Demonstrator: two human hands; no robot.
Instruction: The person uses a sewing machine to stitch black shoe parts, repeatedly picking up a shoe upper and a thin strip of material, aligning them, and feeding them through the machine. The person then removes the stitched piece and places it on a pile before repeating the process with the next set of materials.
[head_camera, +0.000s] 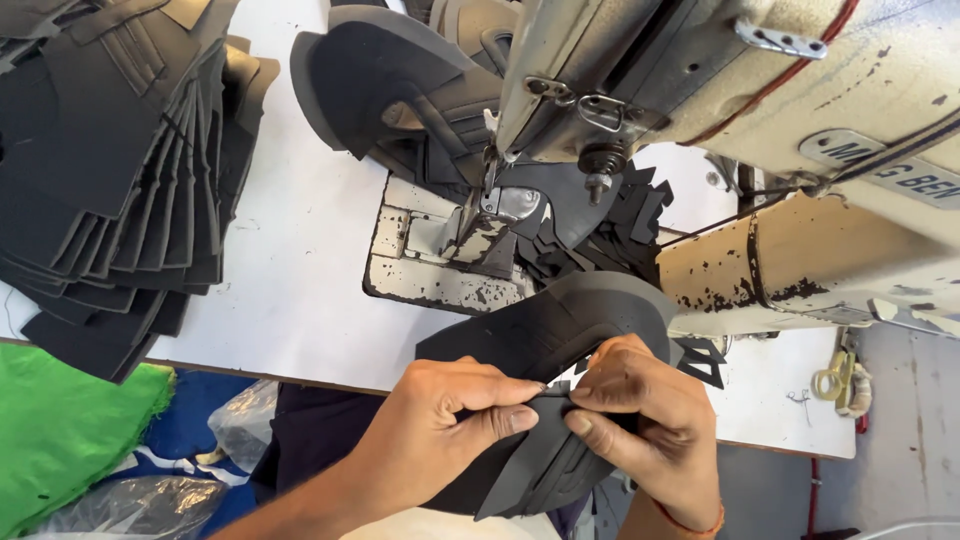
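Both hands hold a black cut shoe-upper piece (560, 330) in front of the table edge. My left hand (440, 430) pinches a narrow black strip against it between thumb and forefinger. My right hand (640, 420) pinches the same spot from the other side, fingertips almost touching the left ones. The piece curves up toward the sewing machine (720, 110), whose needle and presser foot (490, 200) stand over the worn plate (420, 260) with another black piece (390, 90) lying behind them.
A fanned stack of black cut pieces (110, 170) covers the left of the white table (300, 280). More black offcuts (620, 230) lie behind the machine arm. Yellow-handled scissors (835, 380) rest at right. Green cloth (60, 430) and plastic bags (240, 420) sit below the table.
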